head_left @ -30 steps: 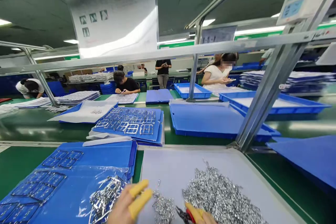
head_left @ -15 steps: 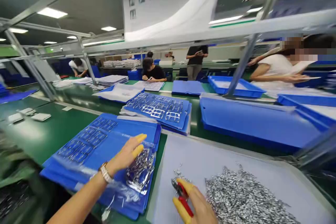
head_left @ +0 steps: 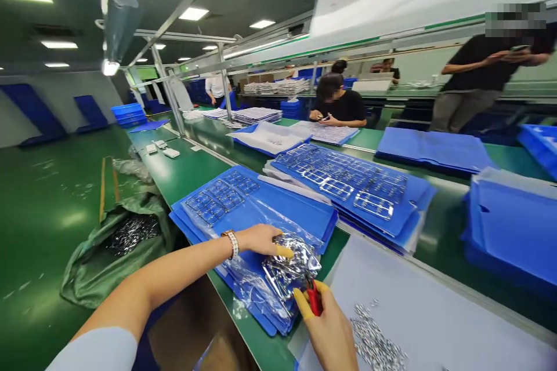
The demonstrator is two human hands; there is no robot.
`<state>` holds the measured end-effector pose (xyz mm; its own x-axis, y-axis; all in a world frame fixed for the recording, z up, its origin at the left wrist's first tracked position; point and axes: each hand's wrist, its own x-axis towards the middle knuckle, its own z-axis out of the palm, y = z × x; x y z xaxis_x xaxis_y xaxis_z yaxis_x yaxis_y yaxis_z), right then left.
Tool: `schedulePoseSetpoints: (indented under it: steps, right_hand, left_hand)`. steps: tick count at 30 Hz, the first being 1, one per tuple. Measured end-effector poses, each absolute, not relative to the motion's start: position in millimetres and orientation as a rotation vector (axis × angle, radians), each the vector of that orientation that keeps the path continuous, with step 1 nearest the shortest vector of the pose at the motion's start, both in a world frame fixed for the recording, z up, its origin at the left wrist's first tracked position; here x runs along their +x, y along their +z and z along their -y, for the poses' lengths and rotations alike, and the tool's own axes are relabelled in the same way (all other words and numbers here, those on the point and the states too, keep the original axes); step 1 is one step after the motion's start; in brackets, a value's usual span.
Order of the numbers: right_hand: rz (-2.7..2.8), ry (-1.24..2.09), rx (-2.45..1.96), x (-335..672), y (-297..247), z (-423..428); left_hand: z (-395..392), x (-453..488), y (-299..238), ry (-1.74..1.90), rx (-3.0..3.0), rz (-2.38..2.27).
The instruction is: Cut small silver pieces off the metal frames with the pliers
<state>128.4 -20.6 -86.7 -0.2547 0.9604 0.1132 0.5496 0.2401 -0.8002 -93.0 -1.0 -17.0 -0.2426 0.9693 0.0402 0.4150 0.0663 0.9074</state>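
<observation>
My left hand (head_left: 261, 239), with yellow finger covers and a bracelet at the wrist, is closed on a bunch of shiny chrome-like sprue frames (head_left: 289, 261) above crumpled clear plastic film. In my right hand (head_left: 328, 324), also with yellow finger covers, is a pair of red-handled nippers (head_left: 312, 295). Their dark jaws are at the lower right of the bunch; whether they touch it I cannot tell. Underneath lies a stack of blue sheets (head_left: 287, 206), with dark-looking frames (head_left: 217, 197) laid out at its far left. Small shiny pieces (head_left: 374, 339) lie on a white sheet (head_left: 404, 295) at right.
Another blue stack (head_left: 418, 208) behind carries rows of shiny frames. A green sack (head_left: 98, 269) with shiny scraps stands on the floor at left. White blocks (head_left: 171, 152) lie on the green bench (head_left: 191, 171). Co-workers are across the bench.
My view has swung left. My left hand, spread over the frames before, now grips a bunch of them. My right hand has brought the nippers from the white sheet over to that bunch.
</observation>
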Motion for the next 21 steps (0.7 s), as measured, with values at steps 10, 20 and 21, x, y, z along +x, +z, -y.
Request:
schedulePoseSetpoints:
  steps: [10, 20, 21]
  right_hand:
    - [1.806, 0.913, -1.434, 136, -99, 21]
    - [1.6, 1.305, -1.287, 135, -84, 23]
    - [1.574, 1.318, -1.264, 134, -81, 25]
  left_hand:
    - [34, -70, -22, 1.334, 1.228, -1.548]
    - [33, -51, -33, 1.436, 0.953, -1.299]
    - [34, -51, -33, 1.446, 0.939, -1.282]
